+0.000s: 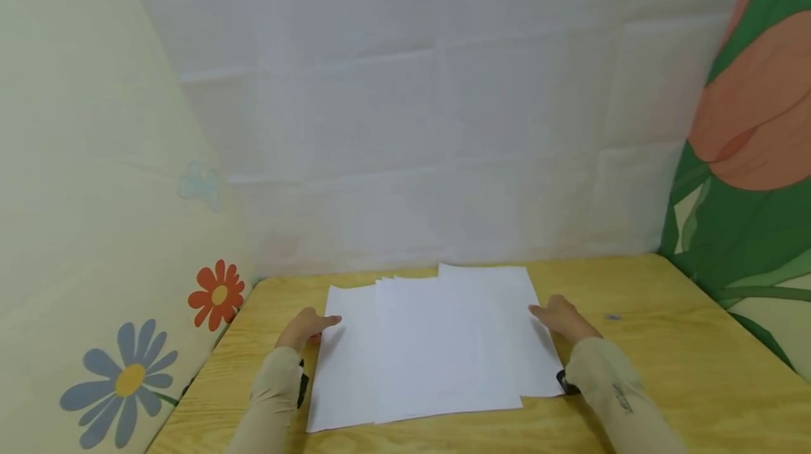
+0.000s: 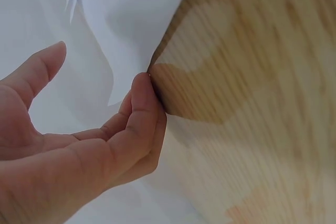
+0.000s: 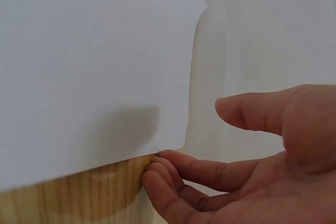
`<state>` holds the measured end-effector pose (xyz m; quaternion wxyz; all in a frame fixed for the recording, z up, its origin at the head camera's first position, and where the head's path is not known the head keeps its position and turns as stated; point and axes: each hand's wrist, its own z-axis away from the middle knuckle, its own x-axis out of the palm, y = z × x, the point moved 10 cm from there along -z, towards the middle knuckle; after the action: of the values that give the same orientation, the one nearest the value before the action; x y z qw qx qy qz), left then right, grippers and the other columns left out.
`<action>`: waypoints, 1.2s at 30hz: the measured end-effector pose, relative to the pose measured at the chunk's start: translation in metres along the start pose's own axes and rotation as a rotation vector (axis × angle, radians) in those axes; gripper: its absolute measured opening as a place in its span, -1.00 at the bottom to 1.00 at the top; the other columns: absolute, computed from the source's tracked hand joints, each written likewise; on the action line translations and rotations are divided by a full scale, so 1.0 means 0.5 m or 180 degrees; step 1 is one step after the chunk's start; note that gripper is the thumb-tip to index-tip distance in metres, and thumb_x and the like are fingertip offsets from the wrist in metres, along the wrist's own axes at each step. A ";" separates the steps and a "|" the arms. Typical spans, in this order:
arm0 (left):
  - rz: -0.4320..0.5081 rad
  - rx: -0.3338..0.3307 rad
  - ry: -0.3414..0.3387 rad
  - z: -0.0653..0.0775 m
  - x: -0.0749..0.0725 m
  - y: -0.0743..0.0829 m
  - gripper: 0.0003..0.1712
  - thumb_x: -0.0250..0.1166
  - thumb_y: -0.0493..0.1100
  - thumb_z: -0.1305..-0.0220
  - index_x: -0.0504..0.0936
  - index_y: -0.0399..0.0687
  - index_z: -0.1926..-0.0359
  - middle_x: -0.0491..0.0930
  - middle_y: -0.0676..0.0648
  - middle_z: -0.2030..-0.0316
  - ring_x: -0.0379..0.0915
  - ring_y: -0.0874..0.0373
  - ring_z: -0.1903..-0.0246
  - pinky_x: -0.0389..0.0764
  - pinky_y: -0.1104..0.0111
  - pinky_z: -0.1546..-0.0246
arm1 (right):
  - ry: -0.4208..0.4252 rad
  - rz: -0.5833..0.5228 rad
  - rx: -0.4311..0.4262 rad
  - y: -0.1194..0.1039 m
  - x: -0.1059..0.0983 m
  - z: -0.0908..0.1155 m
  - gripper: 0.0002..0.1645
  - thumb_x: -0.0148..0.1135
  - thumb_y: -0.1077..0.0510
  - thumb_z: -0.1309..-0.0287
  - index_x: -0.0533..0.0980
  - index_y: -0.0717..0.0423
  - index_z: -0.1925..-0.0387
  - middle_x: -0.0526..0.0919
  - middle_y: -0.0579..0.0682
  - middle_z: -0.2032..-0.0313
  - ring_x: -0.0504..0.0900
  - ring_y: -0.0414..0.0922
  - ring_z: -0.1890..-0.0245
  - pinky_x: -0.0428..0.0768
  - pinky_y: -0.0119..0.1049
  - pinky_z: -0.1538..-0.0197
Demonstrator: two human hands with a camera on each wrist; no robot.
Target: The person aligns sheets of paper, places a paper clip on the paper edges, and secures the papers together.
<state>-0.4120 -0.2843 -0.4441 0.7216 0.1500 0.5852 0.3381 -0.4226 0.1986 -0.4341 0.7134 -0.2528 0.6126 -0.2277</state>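
Note:
Several white paper sheets [image 1: 443, 348] lie overlapped and fanned sideways on the wooden table, their edges uneven. At the left edge of the sheets is my left hand [image 1: 307, 327]. In the left wrist view its fingertips [image 2: 143, 85] touch the paper's edge, while the thumb stands apart from them. My right hand [image 1: 564, 317] is at the right edge of the sheets. Its fingertips [image 3: 157, 169] meet the paper's edge near a corner in the right wrist view, and the thumb is held away. Neither thumb presses the paper against the fingers.
The table [image 1: 633, 369] has a light wood grain. A small greyish object [image 1: 612, 317] lies on it to the right of my right hand. Behind the table hangs a creased white sheet [image 1: 443, 123]. Walls with painted flowers [image 1: 129, 380] stand at both sides.

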 end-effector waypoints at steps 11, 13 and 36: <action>0.0032 -0.0090 -0.0008 0.006 -0.015 0.003 -0.42 0.30 0.04 -0.25 0.35 -0.46 0.16 0.30 -0.08 0.56 0.22 0.17 0.62 0.32 0.39 0.48 | 0.0000 -0.0049 -0.0079 -0.019 0.003 -0.011 -0.32 -0.03 0.13 -0.33 0.16 0.83 -0.02 0.30 0.69 -0.02 0.39 0.43 -0.03 0.41 0.16 -0.11; -0.0002 -0.0105 -0.0013 0.002 -0.017 0.003 -0.43 0.30 0.05 -0.24 0.37 -0.45 0.18 0.29 -0.06 0.59 0.22 0.16 0.62 0.30 0.39 0.49 | -0.0002 -0.0069 -0.0046 -0.020 0.002 -0.014 -0.33 -0.02 0.13 -0.33 0.17 0.82 -0.01 0.32 0.68 0.00 0.42 0.41 -0.01 0.43 0.15 -0.10; 0.0113 -0.0124 -0.0070 -0.007 0.019 0.014 -0.40 0.31 0.00 -0.25 0.31 -0.44 0.04 0.30 -0.10 0.48 0.25 0.14 0.57 0.35 0.36 0.44 | -0.0078 -0.0085 0.0149 -0.006 0.011 -0.006 -0.29 -0.05 0.12 -0.34 0.10 0.82 -0.10 0.22 0.69 -0.12 0.28 0.47 -0.15 0.35 0.17 -0.19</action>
<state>-0.4165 -0.2736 -0.4479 0.7247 0.1500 0.5677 0.3606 -0.4250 0.1925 -0.4369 0.7234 -0.2469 0.5950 -0.2483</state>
